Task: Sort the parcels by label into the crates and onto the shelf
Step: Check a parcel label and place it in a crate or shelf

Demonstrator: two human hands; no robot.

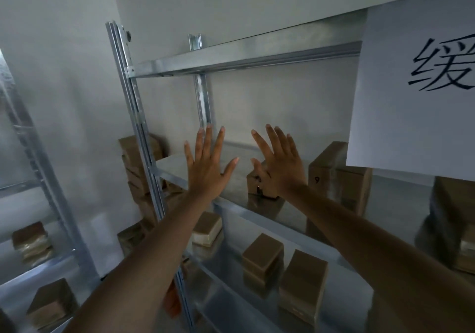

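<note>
A metal shelf unit [231,206] fills the view. Both my arms reach over its middle board. My left hand [207,164] is spread flat with straight fingers and holds nothing. My right hand [279,163] is also spread, just in front of a small brown parcel [253,181] that stands on the board; its thumb side overlaps the parcel, and I cannot tell whether it touches. A taller brown parcel [336,176] marked with a 9 stands to the right of it.
A white paper sign [416,96] with a black character hangs from the upper shelf at right. Several brown parcels [282,268] sit on the lower board, more are stacked behind the left upright [140,163], and others lie on a second rack [30,240] at left.
</note>
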